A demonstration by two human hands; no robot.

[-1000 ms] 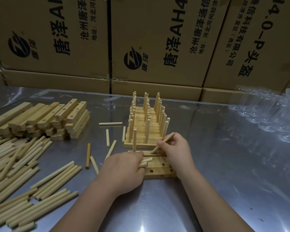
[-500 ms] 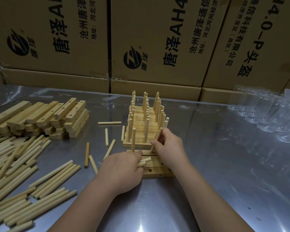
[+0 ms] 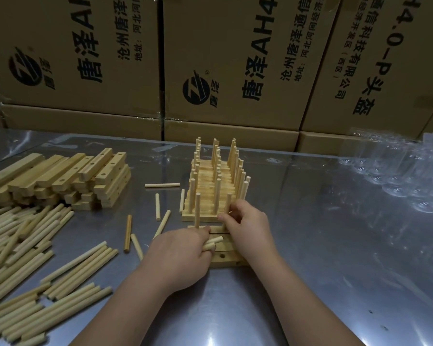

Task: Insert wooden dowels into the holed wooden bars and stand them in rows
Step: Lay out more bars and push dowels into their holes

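Observation:
A block of finished bars with upright dowels in rows stands mid-table. In front of it lie loose holed bars; the nearest one to the block carries one upright dowel at its left end. My left hand rests on these bars and grips a few short dowels whose ends stick out to the right. My right hand pinches a dowel held nearly upright over the bar's right part; its lower end is hidden by my fingers.
A stack of holed bars sits at the left, with a heap of long dowels in front of it. Short dowels lie scattered left of the block. Cardboard boxes wall the back; clear plastic packaging lies at the right.
My right hand has swung its dowel from a slant to nearly upright and brought it down toward the bar. My left hand has stayed on the bars with its dowels.

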